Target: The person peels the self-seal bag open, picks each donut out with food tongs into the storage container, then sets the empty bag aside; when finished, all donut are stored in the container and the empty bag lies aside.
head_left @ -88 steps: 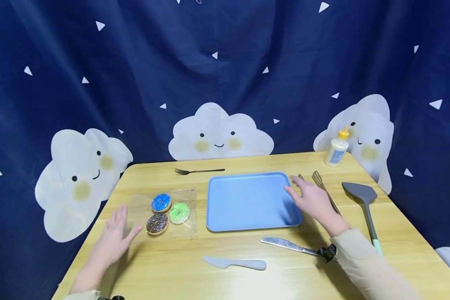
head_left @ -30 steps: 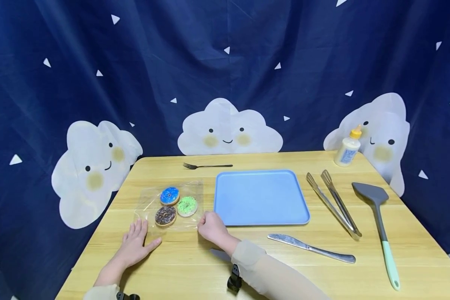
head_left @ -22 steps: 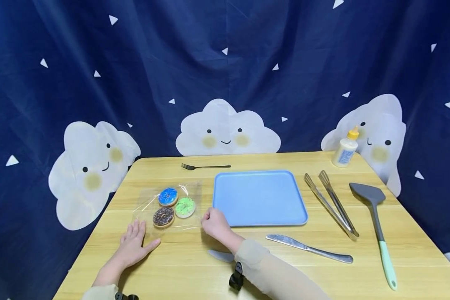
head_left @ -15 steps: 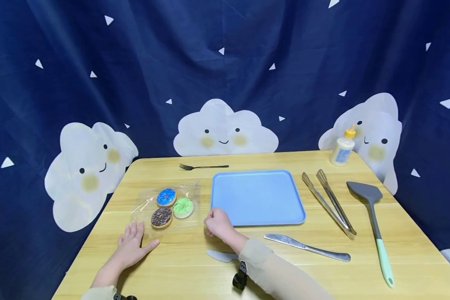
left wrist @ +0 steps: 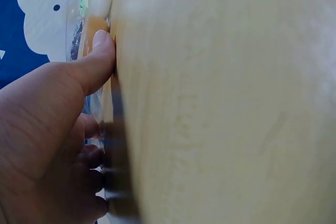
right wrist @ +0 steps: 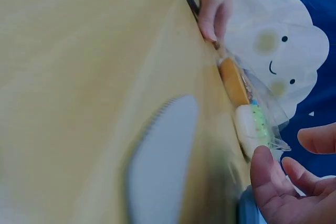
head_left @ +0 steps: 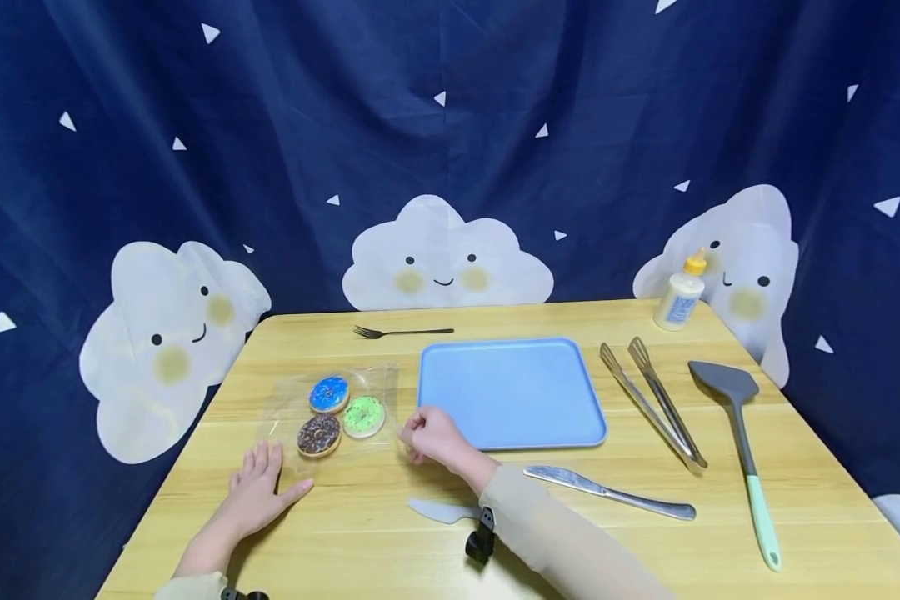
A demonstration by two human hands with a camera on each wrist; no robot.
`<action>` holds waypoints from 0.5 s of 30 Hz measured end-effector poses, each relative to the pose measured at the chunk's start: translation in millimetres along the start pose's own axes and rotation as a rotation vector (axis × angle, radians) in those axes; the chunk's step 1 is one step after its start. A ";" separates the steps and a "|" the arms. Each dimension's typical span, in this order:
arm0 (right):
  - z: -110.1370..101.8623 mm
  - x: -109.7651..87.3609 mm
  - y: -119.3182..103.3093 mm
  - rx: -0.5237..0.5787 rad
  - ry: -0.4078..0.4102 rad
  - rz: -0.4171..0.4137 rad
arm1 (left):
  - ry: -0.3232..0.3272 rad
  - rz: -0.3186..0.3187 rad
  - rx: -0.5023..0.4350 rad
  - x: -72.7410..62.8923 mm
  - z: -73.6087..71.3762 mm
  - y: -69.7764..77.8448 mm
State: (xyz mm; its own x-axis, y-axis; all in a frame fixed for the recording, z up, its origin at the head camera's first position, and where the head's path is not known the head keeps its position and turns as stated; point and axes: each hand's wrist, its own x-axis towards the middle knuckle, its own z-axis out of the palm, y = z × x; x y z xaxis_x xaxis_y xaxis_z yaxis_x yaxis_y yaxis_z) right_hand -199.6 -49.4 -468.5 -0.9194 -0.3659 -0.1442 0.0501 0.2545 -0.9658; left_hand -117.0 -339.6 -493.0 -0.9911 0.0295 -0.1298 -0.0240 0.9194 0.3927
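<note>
A clear plastic bag (head_left: pixel 381 379) lies on the table with a blue donut (head_left: pixel 329 394), a chocolate donut (head_left: pixel 319 436) and a green sprinkled donut (head_left: pixel 363 416) inside. My left hand (head_left: pixel 255 493) rests with spread fingers on the bag's near left corner. Beside the bag's right edge is my right hand (head_left: pixel 437 437), its fingers loosely bent. In the right wrist view, the thumb and fingers of that hand (right wrist: pixel 294 187) stand apart close to the bag's edge, with no hold visible. Contact with the film cannot be told.
A blue tray (head_left: pixel 512 392) lies right of the bag. A pale serrated knife (head_left: pixel 441 510) is partly hidden by my right arm. Around are a metal table knife (head_left: pixel 607 492), tongs (head_left: pixel 663 408), a spatula (head_left: pixel 738 442), a black fork (head_left: pixel 403 332) and a glue bottle (head_left: pixel 679 300).
My right hand has come from the tray's right side to the bag's right edge; its tightly curled fingers have since loosened. My left hand has come down onto the bag's near corner.
</note>
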 end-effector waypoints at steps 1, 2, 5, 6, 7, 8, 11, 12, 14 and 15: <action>0.6 4.8 -1.1 -0.007 0.002 -0.004 | 0.002 0.001 0.004 -0.3 -0.4 0.0; 1.1 9.8 -2.5 -0.012 0.003 -0.008 | 0.002 0.000 0.003 -0.8 -0.6 -0.1; 3.8 24.1 -5.8 -0.011 -0.004 -0.015 | -0.005 -0.011 0.007 -2.7 0.1 -0.2; 4.9 28.2 -6.6 -0.015 -0.009 -0.011 | -0.008 -0.015 0.009 -3.0 0.7 -0.2; 6.4 31.8 -7.0 -0.033 -0.010 -0.013 | -0.008 -0.016 0.011 -3.1 1.3 -0.2; 7.7 35.0 -7.4 -0.063 -0.008 -0.013 | -0.008 -0.019 0.008 -3.0 1.8 -0.2; 12.6 42.1 -9.2 -0.196 0.019 -0.012 | -0.003 -0.018 0.007 -1.8 2.8 -0.3; 14.4 43.9 -10.1 -0.240 0.032 -0.008 | 0.000 -0.017 0.008 -1.3 2.9 -0.5; 17.6 46.7 -12.5 -0.320 0.056 -0.008 | 0.004 -0.019 0.005 -1.0 2.3 -0.9; 19.2 47.5 -13.7 -0.339 0.061 -0.004 | 0.004 -0.021 0.007 -1.2 1.9 -1.3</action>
State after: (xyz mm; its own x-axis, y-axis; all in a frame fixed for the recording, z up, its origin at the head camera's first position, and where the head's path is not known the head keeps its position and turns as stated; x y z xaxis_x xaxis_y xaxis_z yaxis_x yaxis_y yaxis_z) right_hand -236.5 -87.4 -466.3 -0.9416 -0.3157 -0.1175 -0.0765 0.5403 -0.8380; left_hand -115.5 -340.1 -495.2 -0.9910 0.0088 -0.1339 -0.0436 0.9226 0.3833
